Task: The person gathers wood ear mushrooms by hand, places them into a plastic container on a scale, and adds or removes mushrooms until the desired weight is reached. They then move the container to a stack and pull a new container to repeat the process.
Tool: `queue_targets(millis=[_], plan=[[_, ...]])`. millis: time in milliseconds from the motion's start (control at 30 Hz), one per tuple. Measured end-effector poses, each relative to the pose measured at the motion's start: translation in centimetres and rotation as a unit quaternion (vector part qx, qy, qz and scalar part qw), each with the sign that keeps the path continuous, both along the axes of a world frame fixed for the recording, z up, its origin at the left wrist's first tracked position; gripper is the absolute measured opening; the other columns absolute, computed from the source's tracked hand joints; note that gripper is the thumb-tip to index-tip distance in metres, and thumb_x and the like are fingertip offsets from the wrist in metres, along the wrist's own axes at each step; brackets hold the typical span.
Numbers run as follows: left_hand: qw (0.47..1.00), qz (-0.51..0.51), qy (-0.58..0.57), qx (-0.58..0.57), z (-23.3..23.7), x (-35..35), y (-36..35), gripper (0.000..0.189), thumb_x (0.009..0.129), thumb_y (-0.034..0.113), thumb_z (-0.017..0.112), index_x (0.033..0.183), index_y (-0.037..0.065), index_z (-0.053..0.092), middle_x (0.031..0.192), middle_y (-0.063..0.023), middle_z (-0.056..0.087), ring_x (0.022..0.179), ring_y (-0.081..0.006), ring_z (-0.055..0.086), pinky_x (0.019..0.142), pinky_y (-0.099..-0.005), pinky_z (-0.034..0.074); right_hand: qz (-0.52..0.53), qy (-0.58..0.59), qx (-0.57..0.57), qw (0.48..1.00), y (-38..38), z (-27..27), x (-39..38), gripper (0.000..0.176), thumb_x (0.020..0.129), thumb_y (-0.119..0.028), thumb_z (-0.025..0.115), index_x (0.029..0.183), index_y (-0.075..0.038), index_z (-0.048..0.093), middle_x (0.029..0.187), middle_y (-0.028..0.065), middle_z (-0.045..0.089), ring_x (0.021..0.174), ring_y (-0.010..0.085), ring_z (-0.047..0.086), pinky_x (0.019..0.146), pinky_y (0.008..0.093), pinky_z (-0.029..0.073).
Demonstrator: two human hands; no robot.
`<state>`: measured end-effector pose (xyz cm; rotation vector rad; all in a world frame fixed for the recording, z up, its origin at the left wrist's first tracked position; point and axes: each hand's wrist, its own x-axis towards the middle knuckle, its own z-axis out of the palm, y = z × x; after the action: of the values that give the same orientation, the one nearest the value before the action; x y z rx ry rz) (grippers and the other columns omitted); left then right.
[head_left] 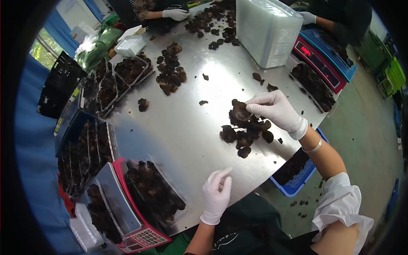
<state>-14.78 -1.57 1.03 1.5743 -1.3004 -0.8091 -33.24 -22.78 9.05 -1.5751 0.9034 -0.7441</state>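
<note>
My right hand [276,111], in a white glove, pinches a round, dark brown wood ear mushroom [241,112] between thumb and fingers. It is held at the top of a small heap of wood ear mushrooms [248,135] on the steel table. My left hand [217,193], also gloved, rests low over the table's near edge with fingers loosely bent and the thumb apart; nothing shows in it. Left of that hand lies a clear plastic tray [183,203] filled with the same mushrooms.
A red scale [142,238] bears another filled tray at the lower left. More filled trays [87,153] line the left edge. A tall stack of clear trays [267,36] and a blue-topped scale [312,55] stand at the back right. Below the table sits a blue basket [293,189]. Two co-workers' gloved hands [176,14] [307,18] appear behind.
</note>
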Motion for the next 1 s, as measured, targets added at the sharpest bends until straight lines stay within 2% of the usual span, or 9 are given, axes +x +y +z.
queue_targets(millis=[233, 333, 467, 533, 667, 700, 767, 867, 1000], plan=[[1.0, 0.006, -0.004, -0.014, -0.2, -0.1, 0.0, 0.022, 0.089, 0.0, 0.063, 0.11, 0.005, 0.071, 0.097, -0.0074, 0.067, 0.068, -0.0138, 0.06, 0.059, -0.0257, 0.05, 0.069, -0.069, 0.124, 0.987, 2.7, 1.3, 0.5, 0.024, 0.096, -0.024, 0.067, 0.103, -0.001, 0.07, 0.086, -0.0014, 0.066, 0.075, 0.0046, 0.055, 0.071, 0.0219, 0.046], [1.0, 0.007, -0.01, -0.019, -0.1, -0.3, -0.1, 0.021, 0.089, 0.001, 0.063, 0.109, 0.005, 0.07, 0.096, -0.008, 0.067, 0.068, -0.015, 0.061, 0.059, -0.0265, 0.05, 0.261, -0.47, 0.433, 0.723, 4.1, -2.1, 2.1, 0.024, 0.097, -0.026, 0.059, 0.109, -0.006, 0.063, 0.087, 0.0008, 0.056, 0.075, 0.0133, 0.049, 0.07, 0.0276, 0.042], [0.999, 0.014, -0.015, -0.042, -0.2, -0.4, -0.1, 0.016, 0.088, 0.001, 0.064, 0.102, 0.005, 0.071, 0.09, -0.0083, 0.067, 0.065, -0.0187, 0.062, 0.059, -0.03, 0.05, 0.284, -0.484, 0.482, 0.673, 6.9, -2.9, 4.2, 0.022, 0.098, -0.026, 0.057, 0.107, -0.007, 0.062, 0.092, 0.0013, 0.056, 0.078, 0.0133, 0.049, 0.073, 0.0281, 0.042], [0.999, 0.006, -0.041, -0.033, -0.7, -0.2, 0.1, 0.018, 0.087, 0.001, 0.064, 0.105, 0.003, 0.068, 0.093, -0.0104, 0.066, 0.071, -0.0208, 0.063, 0.064, -0.0321, 0.051, 0.251, -0.423, 0.487, 0.722, 8.2, -2.4, 5.4, 0.023, 0.098, -0.028, 0.058, 0.107, -0.007, 0.062, 0.09, 0.0009, 0.055, 0.078, 0.0123, 0.05, 0.075, 0.0276, 0.043], [0.988, 0.046, -0.133, -0.063, -3.0, 0.0, 0.4, 0.029, 0.086, 0.01, 0.068, 0.114, 0.004, 0.065, 0.107, -0.0147, 0.064, 0.092, -0.024, 0.063, 0.082, -0.0348, 0.05, 0.214, 0.044, 0.218, 0.951, 12.0, -1.6, 10.6, 0.02, 0.098, -0.026, 0.062, 0.095, -0.006, 0.067, 0.074, -0.0006, 0.059, 0.068, 0.0111, 0.057, 0.066, 0.0301, 0.049], [0.989, 0.058, -0.097, -0.098, -3.8, -0.1, 0.6, 0.043, 0.081, 0.014, 0.073, 0.121, 0.005, 0.06, 0.115, -0.0156, 0.061, 0.103, -0.0254, 0.059, 0.091, -0.0383, 0.047, 0.21, -0.037, -0.03, 0.976, 13.5, -3.9, 12.9, 0.018, 0.094, -0.024, 0.064, 0.09, -0.006, 0.068, 0.075, 0.0057, 0.064, 0.068, 0.0189, 0.061, 0.066, 0.033, 0.05], [0.993, 0.052, -0.024, -0.106, -4.8, 0.1, 0.7, 0.044, 0.081, 0.015, 0.074, 0.122, 0.005, 0.06, 0.115, -0.0146, 0.061, 0.103, -0.0252, 0.06, 0.091, -0.0384, 0.047, 0.206, 0.063, -0.322, 0.922, 14.2, -4.6, 14.7, 0.016, 0.089, -0.022, 0.066, 0.088, -0.006, 0.068, 0.08, 0.0106, 0.067, 0.073, 0.0281, 0.064, 0.068, 0.0379, 0.051], [0.966, -0.017, 0.216, -0.142, -5.0, 0.6, 0.6, 0.048, 0.079, 0.017, 0.076, 0.123, 0.006, 0.06, 0.116, -0.0115, 0.061, 0.102, -0.0248, 0.06, 0.091, -0.0388, 0.048, 0.286, 0.045, -0.16, 0.944, 14.4, -2.7, 18.3, 0.013, 0.086, -0.017, 0.069, 0.093, -0.007, 0.069, 0.081, 0.0112, 0.066, 0.079, 0.0296, 0.063, 0.077, 0.04, 0.051], [0.988, -0.065, 0.024, -0.141, -3.5, 0.9, 0.8, 0.05, 0.079, 0.018, 0.076, 0.125, 0.006, 0.06, 0.117, -0.0085, 0.061, 0.102, -0.0231, 0.06, 0.092, -0.0378, 0.048, 0.331, 0.087, -0.308, 0.888, 14.4, -4.3, 21.1, 0.016, 0.086, -0.017, 0.069, 0.099, -0.008, 0.069, 0.082, 0.0087, 0.066, 0.079, 0.028, 0.064, 0.076, 0.0398, 0.052]])
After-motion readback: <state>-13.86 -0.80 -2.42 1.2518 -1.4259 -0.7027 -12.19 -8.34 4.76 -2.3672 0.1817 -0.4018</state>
